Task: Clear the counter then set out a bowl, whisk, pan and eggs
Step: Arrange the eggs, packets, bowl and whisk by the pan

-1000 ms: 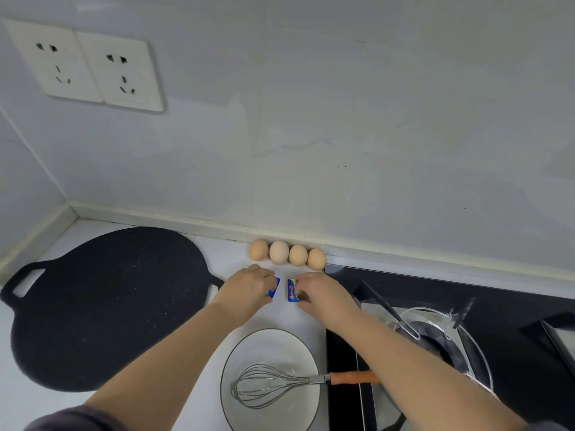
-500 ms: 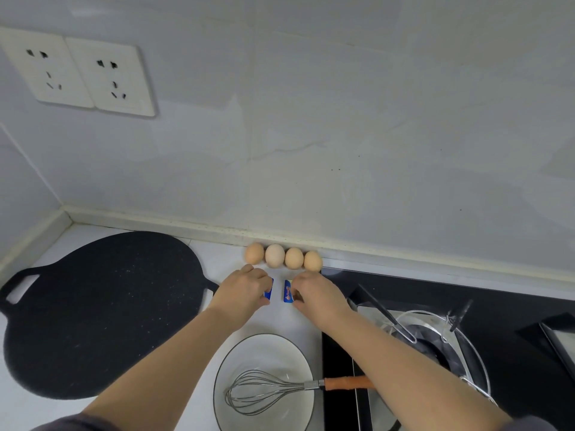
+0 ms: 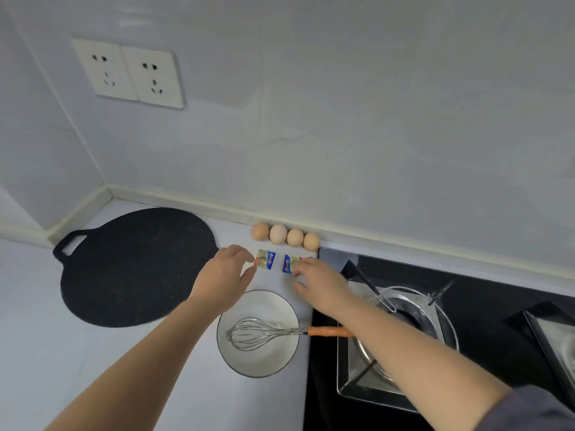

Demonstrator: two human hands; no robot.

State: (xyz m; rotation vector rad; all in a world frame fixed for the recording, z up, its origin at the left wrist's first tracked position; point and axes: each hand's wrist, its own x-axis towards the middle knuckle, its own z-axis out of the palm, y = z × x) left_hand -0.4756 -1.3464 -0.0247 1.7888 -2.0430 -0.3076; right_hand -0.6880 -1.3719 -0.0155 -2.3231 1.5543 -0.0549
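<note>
Figure: Soft, even, cool-toned indoor light. The pale wall [image 3: 373,104] and white surface [image 3: 46,337] read bright, with faint, diffuse shadows. A mild sheen marks the steel burner tray [image 3: 364,387]. Wide-angle distortion bows the skirting [image 3: 404,245] and tilts the sockets [image 3: 127,73]. Focus is slightly soft throughout.

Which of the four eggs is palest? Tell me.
The second egg from the left: it alone looks whitish rather than tan.

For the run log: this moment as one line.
left hand: touches left packet | right hand: touches right packet | eggs: four by wall | whisk: in bowl
</note>
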